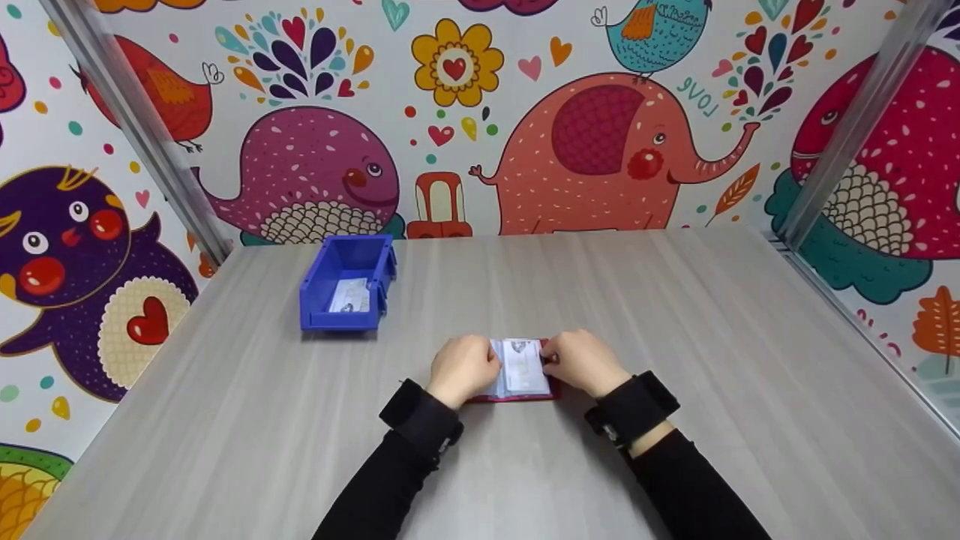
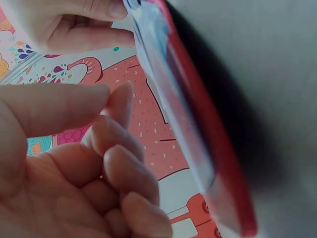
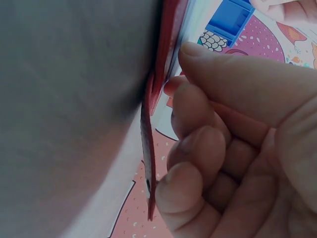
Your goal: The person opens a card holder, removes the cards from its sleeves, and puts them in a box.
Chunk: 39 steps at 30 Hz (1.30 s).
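Observation:
A red-covered card holder [image 1: 553, 390] lies unfolded on the table, with clear sleeves and a pale printed card [image 1: 527, 367] on its right side. My left hand [image 1: 463, 369] is over the holder's left part. In the left wrist view its thumb and index fingertips meet beside the sleeves [image 2: 166, 99], the other fingers curl, and nothing shows between them. At the right edge, my right hand [image 1: 587, 363] pinches the holder's inner layers between thumb and index finger. A narrow red closure tab [image 3: 147, 144] sticks out by its curled fingers in the right wrist view.
A blue plastic bin [image 1: 339, 320] stands at the back left of the table, with pale printed cards [image 1: 350, 295] inside. Behind the table [image 1: 675, 300] rises a wall with cartoon animals [image 1: 600, 150]. Metal posts [image 1: 142, 135] stand at both sides.

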Each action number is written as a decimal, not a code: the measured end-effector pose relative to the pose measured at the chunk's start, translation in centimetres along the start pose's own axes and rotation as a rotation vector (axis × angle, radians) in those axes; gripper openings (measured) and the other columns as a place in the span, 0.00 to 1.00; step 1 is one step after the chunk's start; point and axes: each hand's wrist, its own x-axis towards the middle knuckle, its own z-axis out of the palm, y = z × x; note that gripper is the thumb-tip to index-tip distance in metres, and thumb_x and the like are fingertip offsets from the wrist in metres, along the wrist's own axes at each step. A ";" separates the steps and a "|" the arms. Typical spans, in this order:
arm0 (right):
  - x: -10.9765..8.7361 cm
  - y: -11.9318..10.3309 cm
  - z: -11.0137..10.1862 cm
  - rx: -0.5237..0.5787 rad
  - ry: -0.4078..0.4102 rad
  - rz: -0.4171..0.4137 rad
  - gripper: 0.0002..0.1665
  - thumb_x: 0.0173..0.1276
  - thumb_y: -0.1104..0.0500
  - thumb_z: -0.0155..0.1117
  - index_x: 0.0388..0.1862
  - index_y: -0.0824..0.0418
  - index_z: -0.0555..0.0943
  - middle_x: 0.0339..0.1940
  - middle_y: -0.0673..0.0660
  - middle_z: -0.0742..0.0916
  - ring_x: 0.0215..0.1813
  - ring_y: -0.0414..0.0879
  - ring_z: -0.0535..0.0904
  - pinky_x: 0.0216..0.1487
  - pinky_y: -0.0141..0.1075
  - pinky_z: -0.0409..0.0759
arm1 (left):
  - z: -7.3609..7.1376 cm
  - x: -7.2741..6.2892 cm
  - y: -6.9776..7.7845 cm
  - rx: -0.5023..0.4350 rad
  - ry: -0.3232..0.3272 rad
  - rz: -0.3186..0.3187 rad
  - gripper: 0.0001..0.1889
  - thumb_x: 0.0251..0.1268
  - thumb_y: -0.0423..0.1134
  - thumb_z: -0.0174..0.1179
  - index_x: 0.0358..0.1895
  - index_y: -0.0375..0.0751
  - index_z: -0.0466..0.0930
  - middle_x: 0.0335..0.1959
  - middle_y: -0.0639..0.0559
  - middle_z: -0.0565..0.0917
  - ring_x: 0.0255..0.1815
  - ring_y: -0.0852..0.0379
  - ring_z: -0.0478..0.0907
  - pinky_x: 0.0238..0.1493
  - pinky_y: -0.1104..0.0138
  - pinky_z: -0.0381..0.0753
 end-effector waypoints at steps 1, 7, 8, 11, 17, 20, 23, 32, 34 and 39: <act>0.0 0.0 0.0 0.000 0.003 -0.003 0.14 0.54 0.67 0.75 0.18 0.58 0.77 0.18 0.47 0.73 0.23 0.43 0.64 0.26 0.36 0.66 | 0.1 0.0 0.0 0.003 -0.001 0.000 0.23 0.56 0.33 0.59 0.11 0.49 0.57 0.12 0.57 0.62 0.16 0.55 0.62 0.19 0.61 0.63; 0.0 0.1 0.1 0.001 0.016 -0.015 0.15 0.52 0.67 0.75 0.17 0.58 0.76 0.17 0.47 0.73 0.22 0.42 0.64 0.25 0.35 0.65 | 0.5 0.1 0.1 0.009 -0.030 -0.020 0.22 0.57 0.33 0.58 0.11 0.48 0.57 0.13 0.56 0.64 0.18 0.53 0.65 0.25 0.55 0.71; 0.0 0.1 0.1 0.002 0.016 -0.017 0.15 0.53 0.68 0.74 0.17 0.58 0.76 0.17 0.47 0.73 0.22 0.42 0.64 0.25 0.35 0.65 | 0.6 0.1 0.2 0.011 -0.035 -0.020 0.22 0.58 0.33 0.58 0.11 0.48 0.57 0.13 0.55 0.64 0.19 0.53 0.66 0.27 0.54 0.72; 0.0 0.2 0.1 -0.001 0.018 -0.026 0.15 0.52 0.68 0.74 0.17 0.59 0.76 0.17 0.47 0.73 0.22 0.42 0.64 0.25 0.35 0.65 | 0.8 0.0 0.2 0.017 -0.031 -0.002 0.22 0.57 0.33 0.58 0.11 0.47 0.58 0.14 0.54 0.66 0.19 0.51 0.69 0.30 0.52 0.74; -0.1 0.2 0.2 0.000 0.013 -0.013 0.11 0.54 0.66 0.75 0.21 0.59 0.80 0.19 0.48 0.76 0.23 0.43 0.65 0.26 0.36 0.68 | 0.9 -0.1 0.3 0.023 -0.049 -0.002 0.19 0.56 0.33 0.58 0.12 0.46 0.61 0.16 0.50 0.73 0.24 0.45 0.77 0.28 0.53 0.75; -0.1 0.2 0.2 0.003 0.014 -0.021 0.11 0.55 0.66 0.74 0.21 0.59 0.80 0.19 0.48 0.76 0.23 0.42 0.66 0.26 0.36 0.68 | 0.9 0.0 0.3 0.027 -0.055 -0.002 0.19 0.56 0.33 0.58 0.12 0.45 0.61 0.17 0.49 0.74 0.25 0.44 0.78 0.29 0.52 0.76; 0.0 0.3 0.2 0.003 0.018 -0.030 0.11 0.54 0.67 0.74 0.20 0.59 0.79 0.19 0.48 0.76 0.23 0.42 0.65 0.26 0.36 0.68 | 0.9 0.0 0.3 0.025 -0.064 -0.009 0.19 0.57 0.33 0.58 0.12 0.46 0.61 0.17 0.49 0.74 0.24 0.45 0.78 0.29 0.52 0.76; -0.1 0.2 0.2 0.005 0.016 -0.013 0.09 0.54 0.67 0.74 0.22 0.60 0.82 0.20 0.49 0.79 0.24 0.42 0.67 0.27 0.38 0.70 | 1.1 0.1 0.5 0.037 -0.073 -0.026 0.18 0.57 0.32 0.57 0.13 0.44 0.63 0.20 0.47 0.77 0.27 0.44 0.79 0.31 0.52 0.77; -0.1 0.2 0.2 0.009 0.015 -0.004 0.07 0.54 0.67 0.75 0.23 0.61 0.83 0.21 0.49 0.80 0.24 0.43 0.68 0.27 0.38 0.71 | 1.1 0.1 0.5 0.042 -0.075 -0.030 0.17 0.57 0.32 0.56 0.13 0.43 0.64 0.20 0.47 0.78 0.27 0.44 0.80 0.31 0.52 0.77; -0.1 0.1 0.1 0.009 0.007 0.007 0.07 0.54 0.67 0.75 0.24 0.61 0.83 0.21 0.49 0.80 0.24 0.43 0.67 0.28 0.38 0.71 | 1.1 0.3 0.6 0.039 -0.102 -0.055 0.14 0.57 0.32 0.56 0.15 0.42 0.68 0.23 0.46 0.80 0.29 0.44 0.80 0.32 0.52 0.77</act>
